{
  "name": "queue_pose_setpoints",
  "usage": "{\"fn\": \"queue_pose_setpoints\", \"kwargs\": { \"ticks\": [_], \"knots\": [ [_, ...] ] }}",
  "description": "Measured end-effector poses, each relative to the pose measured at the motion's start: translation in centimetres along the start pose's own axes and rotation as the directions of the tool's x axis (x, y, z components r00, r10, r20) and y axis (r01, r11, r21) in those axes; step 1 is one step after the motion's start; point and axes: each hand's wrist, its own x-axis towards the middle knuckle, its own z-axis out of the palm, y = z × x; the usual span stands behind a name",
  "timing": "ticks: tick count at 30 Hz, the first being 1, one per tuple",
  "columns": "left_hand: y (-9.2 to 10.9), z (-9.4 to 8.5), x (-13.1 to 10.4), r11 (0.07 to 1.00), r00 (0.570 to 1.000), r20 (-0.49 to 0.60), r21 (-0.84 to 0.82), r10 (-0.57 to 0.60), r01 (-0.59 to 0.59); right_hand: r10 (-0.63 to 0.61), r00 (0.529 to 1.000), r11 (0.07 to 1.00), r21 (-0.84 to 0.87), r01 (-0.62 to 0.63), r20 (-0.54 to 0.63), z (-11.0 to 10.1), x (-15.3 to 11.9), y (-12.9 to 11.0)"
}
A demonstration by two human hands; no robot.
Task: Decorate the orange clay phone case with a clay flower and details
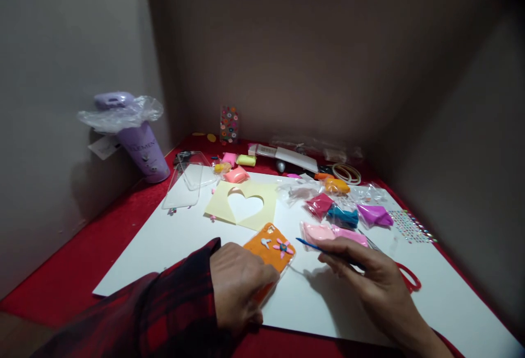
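Observation:
An orange phone case [274, 240] with a clear rim lies tilted at the front of the white board [135, 270]. On it are a pink clay flower [283, 247] with a dark blue centre and a small pale clay shape [266, 244]. My left hand [241, 281] is closed on the lower left part of the case, hiding that end. To the right of the case, my right hand [363, 273] pinches a thin blue pointed tool [307, 244]. The tool's tip is in the air, apart from the flower. Behind the case lies a yellow paper with a heart cutout [219, 205].
Wrapped clay packs in pink [318, 232], teal [343, 216] and purple [374, 215] lie right of centre. Red-handled scissors [410, 277] are by my right hand. Clear cases [182, 199] lie left, near a purple tumbler [143, 150]. A gem sheet [412, 227] is far right.

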Motion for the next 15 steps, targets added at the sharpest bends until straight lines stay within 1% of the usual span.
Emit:
{"fn": "queue_pose_setpoints", "kwargs": {
  "ticks": [1,3,6,10,13,15],
  "knots": [
    [0.0,0.0,0.0,1.0,1.0,-0.001,-0.01,0.005,-0.005,-0.05,0.999,0.998,-0.044,0.051,0.019,0.1,-0.2,-0.1],
    [-0.1,-0.1,-0.1,1.0,1.0,-0.004,-0.023,0.017,-0.017,-0.096,0.993,0.988,-0.113,0.104,0.073,0.4,-0.5,-0.3],
    [-0.1,0.0,-0.2,1.0,1.0,-0.016,-0.015,0.016,-0.016,-0.076,0.99,0.982,-0.164,0.095,0.119,0.9,-0.8,-0.3],
    [0.0,0.0,-0.1,1.0,1.0,-0.013,-0.004,0.004,-0.004,-0.091,0.991,0.976,-0.19,0.108,0.095,1.1,-0.8,0.1],
    [0.1,0.0,0.0,1.0,1.0,0.011,-0.015,0.004,-0.003,-0.112,0.991,0.975,-0.187,0.124,0.076,1.0,-0.7,0.4],
    [0.1,0.0,0.1,1.0,1.0,0.006,-0.02,0.002,-0.002,-0.13,0.989,0.973,-0.184,0.141,0.07,1.0,-0.7,0.5]
  ]
}}
